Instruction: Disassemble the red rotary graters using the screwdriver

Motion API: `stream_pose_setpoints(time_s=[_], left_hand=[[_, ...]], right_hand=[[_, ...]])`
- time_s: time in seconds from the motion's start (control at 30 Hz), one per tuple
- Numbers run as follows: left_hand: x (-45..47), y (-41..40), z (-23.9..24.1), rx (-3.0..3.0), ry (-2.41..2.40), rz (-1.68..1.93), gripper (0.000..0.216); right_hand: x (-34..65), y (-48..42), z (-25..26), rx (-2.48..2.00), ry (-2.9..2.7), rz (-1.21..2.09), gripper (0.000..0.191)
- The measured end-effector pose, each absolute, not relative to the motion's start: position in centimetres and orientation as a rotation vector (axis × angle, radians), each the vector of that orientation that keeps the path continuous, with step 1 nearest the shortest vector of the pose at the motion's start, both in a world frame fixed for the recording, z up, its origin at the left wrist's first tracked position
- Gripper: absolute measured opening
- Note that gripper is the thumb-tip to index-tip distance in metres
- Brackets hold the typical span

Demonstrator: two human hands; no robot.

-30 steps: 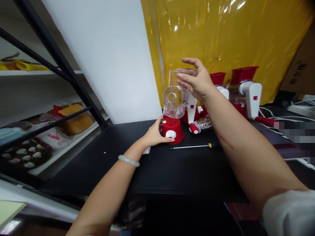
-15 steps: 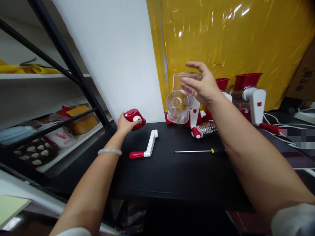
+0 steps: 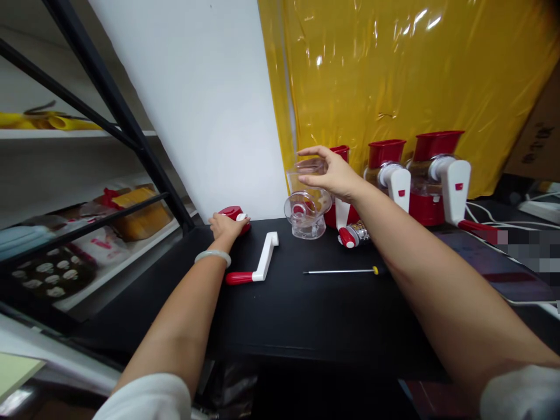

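Note:
My left hand is closed over a red grater base with a white knob, which rests at the back of the black table. My right hand grips the top of a clear plastic grater housing, thumb on one side and fingers on the other. The housing stands upright at the table's back edge, or just above it; I cannot tell which. Between my hands lies a white crank handle with a red grip. A screwdriver with a yellow collar lies closer to me.
Rotary graters with red hoppers stand in a row at the right, and a metal grating drum lies before them. A tablet and white cables are further right. Black shelf posts rise at the left.
My right hand has lowered the clear housing down and slightly left to the table. My left hand has set the red base lower, toward the back of the table.

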State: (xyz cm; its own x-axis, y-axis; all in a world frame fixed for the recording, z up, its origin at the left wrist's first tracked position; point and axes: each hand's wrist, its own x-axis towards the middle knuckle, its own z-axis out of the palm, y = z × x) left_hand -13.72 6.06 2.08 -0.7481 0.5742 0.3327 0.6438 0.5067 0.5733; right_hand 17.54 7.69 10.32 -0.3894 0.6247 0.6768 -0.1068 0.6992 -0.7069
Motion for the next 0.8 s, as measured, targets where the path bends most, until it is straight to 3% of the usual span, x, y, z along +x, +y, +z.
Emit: stream_pose_setpoints(time_s=[0.57,0.7,0.8], left_hand=[[-13.5,6.2,1.9,-1.156,-2.495,-1.203,0.122],[-11.3,4.5,3.5,-1.478,-2.041,-1.116,0.091],[-9.2,2.4,4.6,-1.923,-2.115,-0.791,0.065]], right_hand=[[17.3,6.6,9.9,-0.612,-2.067,0.84,0.058],[17.1,6.7,9.8,-0.63,-2.107,0.847,0.056],[17.0,6.7,9.7,-0.68,-2.128,0.799,0.058]])
